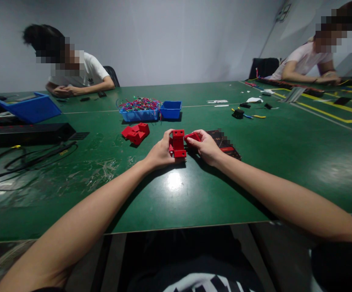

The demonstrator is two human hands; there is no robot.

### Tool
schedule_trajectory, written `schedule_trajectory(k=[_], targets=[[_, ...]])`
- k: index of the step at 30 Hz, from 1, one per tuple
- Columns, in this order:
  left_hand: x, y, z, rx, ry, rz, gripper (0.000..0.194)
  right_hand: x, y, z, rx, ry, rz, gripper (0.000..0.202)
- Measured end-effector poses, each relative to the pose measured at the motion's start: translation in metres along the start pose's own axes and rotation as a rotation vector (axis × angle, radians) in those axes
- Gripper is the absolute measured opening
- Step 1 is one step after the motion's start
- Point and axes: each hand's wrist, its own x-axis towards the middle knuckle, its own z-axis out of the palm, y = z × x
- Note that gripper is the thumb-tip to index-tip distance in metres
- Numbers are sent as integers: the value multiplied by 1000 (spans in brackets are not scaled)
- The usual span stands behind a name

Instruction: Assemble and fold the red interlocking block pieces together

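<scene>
Green tbl [285, 158]: L hand [160, 151] grips red bracket [178, 142], prob. to steady it; R hand [208, 147] pinches red pc [193, 136] right of bracket; loose red blocks [137, 134] left of bracket.

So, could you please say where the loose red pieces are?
In the head view, the loose red pieces lie left of the left hand, in front of the wire-filled blue bin.

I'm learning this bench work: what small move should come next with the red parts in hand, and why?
Probably turn the red part in the right grip until its edges square with the red block in the left grip: the part slants beside the more upright block, so squaring it may make their alignment easier to judge; whether they touch is unclear.
</scene>
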Motion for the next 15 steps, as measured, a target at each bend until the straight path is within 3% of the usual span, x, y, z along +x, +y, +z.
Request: schedule_trajectory(k=[15], targets=[[1, -2, 1, 12, 10, 14, 100, 2, 3, 0, -30, -24, -41, 50]])
